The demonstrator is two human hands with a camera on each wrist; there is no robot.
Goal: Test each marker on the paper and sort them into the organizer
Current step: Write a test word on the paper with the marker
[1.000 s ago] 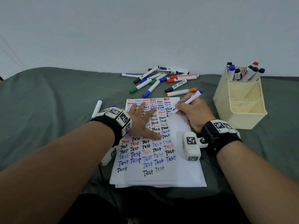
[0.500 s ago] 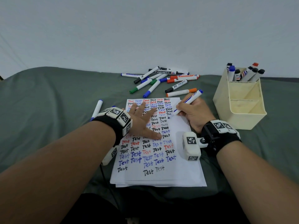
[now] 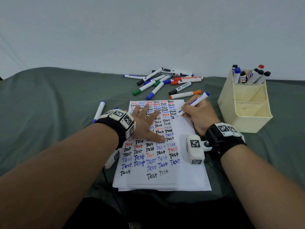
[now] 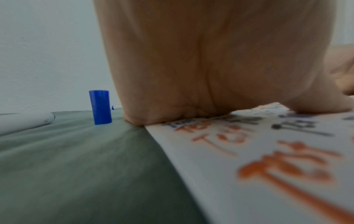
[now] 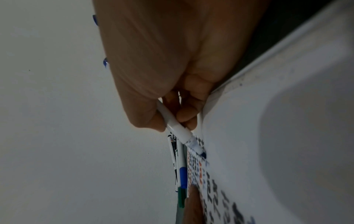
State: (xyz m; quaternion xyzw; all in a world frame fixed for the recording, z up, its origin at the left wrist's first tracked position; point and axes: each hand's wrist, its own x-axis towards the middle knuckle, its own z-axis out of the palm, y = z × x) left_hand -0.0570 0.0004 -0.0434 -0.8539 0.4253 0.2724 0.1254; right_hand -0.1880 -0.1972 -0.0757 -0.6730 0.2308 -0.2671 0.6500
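A white paper (image 3: 184,176) covered in rows of "Test" words lies on the grey-green cloth. My left hand (image 3: 145,123) lies flat on it with fingers spread, palm pressed down (image 4: 191,75). My right hand (image 3: 198,116) grips an uncapped blue marker (image 3: 193,103), its tip touching the paper's upper right part (image 5: 203,154). A blue cap (image 4: 100,107) stands upright on the cloth left of the paper. A pile of markers (image 3: 165,81) lies beyond the paper. The cream organizer (image 3: 245,119) stands at right with several markers (image 3: 250,75) in its back compartment.
A blue-capped marker (image 3: 99,111) lies on the cloth left of my left wrist. A pale wall rises behind the pile. The organizer's two front compartments hold nothing. Bare cloth spreads to the far left and right of the paper.
The marker in my right hand has shifted slightly as its tip moves on the paper. My left hand stays pressed on the sheet.
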